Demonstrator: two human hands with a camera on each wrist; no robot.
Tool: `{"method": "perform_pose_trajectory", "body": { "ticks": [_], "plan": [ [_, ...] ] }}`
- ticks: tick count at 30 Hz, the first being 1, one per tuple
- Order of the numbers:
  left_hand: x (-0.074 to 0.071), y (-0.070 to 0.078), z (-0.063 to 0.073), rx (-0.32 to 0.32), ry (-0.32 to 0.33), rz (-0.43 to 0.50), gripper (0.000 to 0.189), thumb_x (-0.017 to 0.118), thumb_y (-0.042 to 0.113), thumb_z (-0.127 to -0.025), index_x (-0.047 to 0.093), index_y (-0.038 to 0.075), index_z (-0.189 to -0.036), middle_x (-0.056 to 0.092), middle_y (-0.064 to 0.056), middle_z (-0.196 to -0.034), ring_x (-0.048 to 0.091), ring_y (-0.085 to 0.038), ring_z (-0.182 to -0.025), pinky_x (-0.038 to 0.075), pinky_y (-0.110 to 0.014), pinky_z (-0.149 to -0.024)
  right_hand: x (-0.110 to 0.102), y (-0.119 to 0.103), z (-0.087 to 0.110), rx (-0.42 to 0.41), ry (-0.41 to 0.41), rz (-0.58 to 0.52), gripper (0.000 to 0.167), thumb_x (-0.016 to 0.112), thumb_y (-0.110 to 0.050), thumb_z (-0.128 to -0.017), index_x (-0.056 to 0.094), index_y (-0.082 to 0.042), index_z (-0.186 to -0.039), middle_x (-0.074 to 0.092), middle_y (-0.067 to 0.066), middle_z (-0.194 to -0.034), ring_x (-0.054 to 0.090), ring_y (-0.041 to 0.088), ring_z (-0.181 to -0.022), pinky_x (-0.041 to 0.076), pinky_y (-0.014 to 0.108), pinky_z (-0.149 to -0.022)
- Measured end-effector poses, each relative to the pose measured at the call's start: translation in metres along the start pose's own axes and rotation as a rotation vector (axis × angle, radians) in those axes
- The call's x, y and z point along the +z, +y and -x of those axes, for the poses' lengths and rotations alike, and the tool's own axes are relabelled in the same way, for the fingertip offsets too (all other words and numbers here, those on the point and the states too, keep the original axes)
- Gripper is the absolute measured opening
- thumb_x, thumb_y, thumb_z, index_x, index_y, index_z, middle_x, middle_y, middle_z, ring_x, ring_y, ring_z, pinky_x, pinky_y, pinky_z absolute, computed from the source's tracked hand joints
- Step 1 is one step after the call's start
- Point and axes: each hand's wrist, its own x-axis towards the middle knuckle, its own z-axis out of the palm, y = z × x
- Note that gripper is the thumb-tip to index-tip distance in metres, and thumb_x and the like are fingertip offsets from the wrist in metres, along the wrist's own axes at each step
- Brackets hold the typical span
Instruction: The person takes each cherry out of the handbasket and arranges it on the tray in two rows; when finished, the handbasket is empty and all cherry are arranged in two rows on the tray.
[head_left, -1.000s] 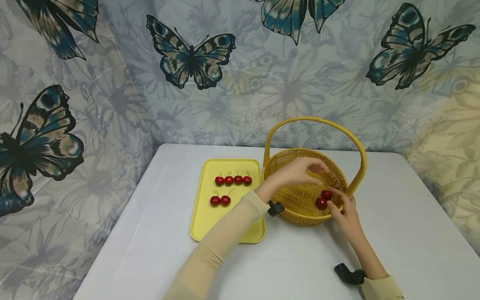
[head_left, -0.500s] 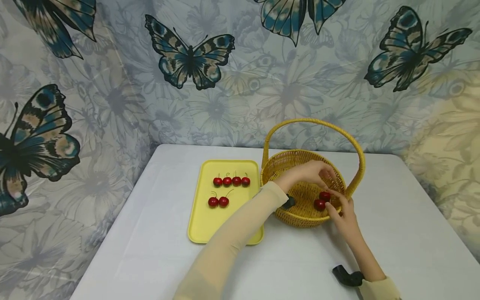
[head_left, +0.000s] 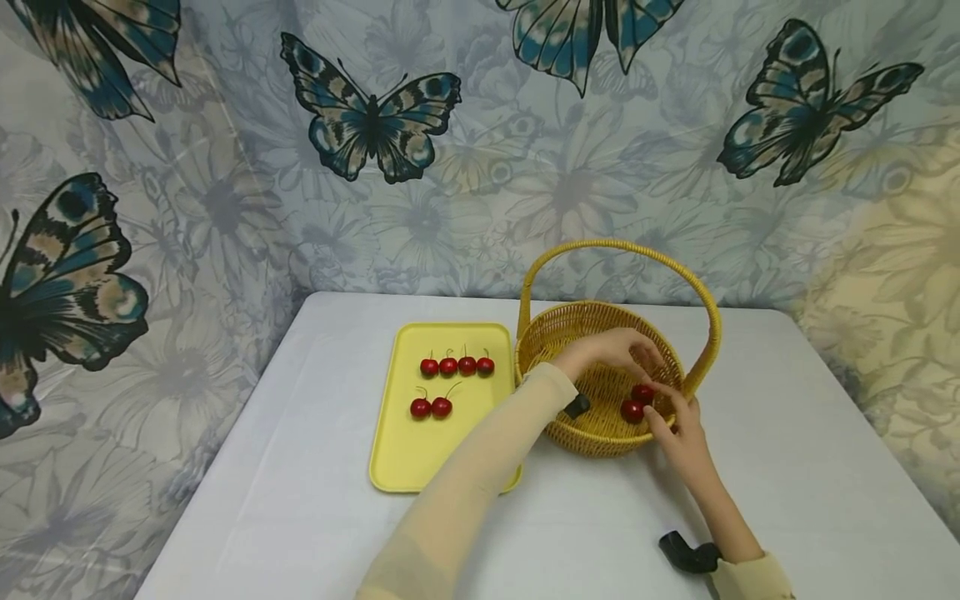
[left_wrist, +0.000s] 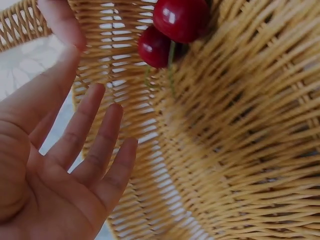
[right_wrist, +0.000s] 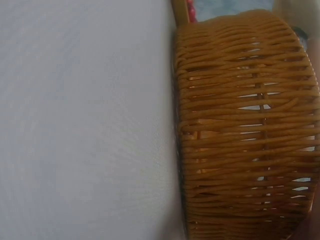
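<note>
A yellow wicker basket (head_left: 592, 446) with a tall arched handle stands right of centre on the table. Two dark red cherries (head_left: 632, 411) lie inside it, near its right side. My left hand (head_left: 611, 348) reaches into the basket from above, fingers fairly straight. In the left wrist view, the hand (left_wrist: 65, 175) is apart from the cherries (left_wrist: 180, 19), and a fingertip meets another at upper left; whose it is I cannot tell. My right hand (head_left: 686, 442) holds the basket's right rim, with thumb and forefinger over it beside the cherries. The right wrist view shows the basket's outer wall (right_wrist: 245, 130).
A yellow tray (head_left: 397, 467) sits left of the basket, bearing several cherries (head_left: 467, 366) in two rows. My left forearm crosses its lower right corner. The white tabletop (head_left: 247, 500) ends at a backdrop with printed butterflies (head_left: 372, 125).
My left hand has moved right and slightly down, farther into the basket towards the cherries. The right hand has kept its place at the rim. The whole head view has shifted slightly.
</note>
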Motion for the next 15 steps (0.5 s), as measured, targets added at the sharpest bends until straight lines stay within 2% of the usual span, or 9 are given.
{"method": "perform_pose_trajectory", "body": {
  "ticks": [2, 5, 8, 11, 15],
  "plan": [
    [0.001, -0.007, 0.0, 0.01, -0.01, 0.023, 0.04, 0.068, 0.022, -0.085, 0.06, 0.012, -0.122, 0.059, -0.002, -0.122, 0.055, -0.01, -0.107, 0.043, -0.012, -0.079, 0.0, 0.0, 0.0, 0.008, -0.001, 0.0, 0.045, 0.046, -0.025, -0.097, 0.039, -0.006, -0.136, 0.024, 0.032, -0.13, 0.037, 0.035, -0.097, 0.036, 0.033, -0.064],
    [0.003, -0.017, 0.001, 0.004, -0.033, 0.069, 0.04, 0.066, 0.021, -0.086, 0.058, 0.011, -0.125, 0.058, -0.004, -0.124, 0.054, -0.01, -0.107, 0.043, -0.013, -0.08, 0.0, 0.0, 0.001, 0.014, -0.011, -0.027, 0.046, 0.046, -0.026, -0.097, 0.037, -0.006, -0.138, 0.017, 0.034, -0.138, 0.035, 0.046, -0.111, 0.042, 0.054, -0.07],
    [0.005, -0.024, 0.002, -0.006, -0.042, 0.091, 0.039, 0.066, 0.014, -0.086, 0.058, 0.01, -0.125, 0.058, -0.006, -0.125, 0.054, -0.012, -0.109, 0.044, -0.014, -0.079, 0.0, 0.0, 0.002, 0.017, -0.018, -0.053, 0.047, 0.047, -0.026, -0.096, 0.036, -0.007, -0.139, 0.011, 0.034, -0.143, 0.027, 0.055, -0.121, 0.033, 0.074, -0.078],
    [0.008, -0.028, 0.002, -0.01, -0.042, 0.079, 0.037, 0.066, 0.011, -0.086, 0.059, 0.01, -0.123, 0.058, -0.006, -0.123, 0.054, -0.014, -0.11, 0.044, -0.013, -0.079, 0.0, -0.001, 0.002, 0.015, -0.017, -0.06, 0.048, 0.046, -0.026, -0.096, 0.036, -0.007, -0.139, 0.009, 0.034, -0.144, 0.024, 0.058, -0.123, 0.029, 0.078, -0.08],
    [0.014, -0.029, 0.0, -0.015, -0.047, 0.055, 0.035, 0.067, 0.012, -0.086, 0.061, 0.011, -0.12, 0.06, -0.002, -0.12, 0.056, -0.012, -0.107, 0.044, -0.011, -0.077, -0.001, -0.002, 0.001, 0.007, -0.014, -0.055, 0.047, 0.046, -0.025, -0.096, 0.036, -0.007, -0.138, 0.011, 0.034, -0.143, 0.025, 0.057, -0.122, 0.03, 0.077, -0.08]
  ]
}}
